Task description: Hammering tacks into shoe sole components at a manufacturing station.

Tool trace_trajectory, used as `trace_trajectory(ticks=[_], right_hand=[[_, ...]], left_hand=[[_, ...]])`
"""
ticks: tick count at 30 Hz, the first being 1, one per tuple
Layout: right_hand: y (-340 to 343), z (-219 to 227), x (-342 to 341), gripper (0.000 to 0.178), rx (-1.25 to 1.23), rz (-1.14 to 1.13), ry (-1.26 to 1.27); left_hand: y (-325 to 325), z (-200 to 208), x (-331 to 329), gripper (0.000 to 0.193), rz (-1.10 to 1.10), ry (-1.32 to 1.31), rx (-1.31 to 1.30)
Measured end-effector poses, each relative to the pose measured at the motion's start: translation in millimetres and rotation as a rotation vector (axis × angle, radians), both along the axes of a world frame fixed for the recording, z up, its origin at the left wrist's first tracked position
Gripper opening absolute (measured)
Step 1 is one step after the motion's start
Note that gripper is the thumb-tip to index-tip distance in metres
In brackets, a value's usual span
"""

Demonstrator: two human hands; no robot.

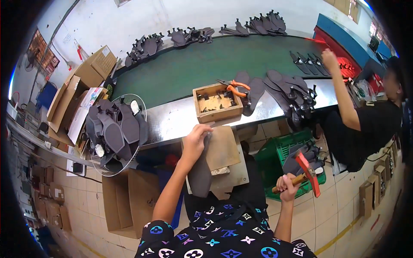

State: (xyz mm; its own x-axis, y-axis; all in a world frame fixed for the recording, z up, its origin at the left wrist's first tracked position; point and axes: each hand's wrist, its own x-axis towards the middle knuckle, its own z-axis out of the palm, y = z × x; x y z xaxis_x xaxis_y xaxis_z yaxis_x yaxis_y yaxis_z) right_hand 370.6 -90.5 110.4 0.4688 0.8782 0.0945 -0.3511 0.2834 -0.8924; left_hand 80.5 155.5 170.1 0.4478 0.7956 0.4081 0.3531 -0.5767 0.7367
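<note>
My left hand (195,142) is closed in a pinch at the upper end of a dark grey sandal sole (200,177), which hangs lengthwise toward my lap. Beside the sole lies a worn tan board (224,149), on top of a pale base plate (241,171). Off to the right, my right hand (287,187) grips the wooden handle of a hammer (308,173). Its red head is raised, apart from the sole. Just beyond the left hand stands a wooden box (219,115) with small black pieces inside. Orange-handled pliers (235,87) rest across its rim.
A green conveyor belt (172,75) runs behind a metal ledge (165,129). Dark sandals (290,92) lie right of the box. A wire basket of soles (114,133) stands left, above a cardboard box (127,200). Right are a green crate (273,150) and a co-worker (365,120).
</note>
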Motion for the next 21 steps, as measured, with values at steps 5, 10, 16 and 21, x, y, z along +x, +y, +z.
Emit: trace_trajectory(ticks=[5,10,16,21], right_hand=[[-9.7,12.1,4.9,0.037,-0.019,-0.026,-0.073],[-4.2,28.2,7.1,0.038,-0.046,-0.034,-0.107],[-10.4,15.8,11.2,0.038,-0.126,-0.171,-0.167],[-22.9,5.3,19.3,0.038,-0.194,-0.207,-0.222]], left_hand=[[3.8,15.9,28.0,0.028,0.215,0.069,0.33],[133.0,44.1,53.5,0.023,-0.231,0.362,-0.291],[203.1,39.6,87.2,0.03,-0.452,0.87,-0.769],[196.2,64.8,87.3,0.027,-0.327,0.897,-0.298]])
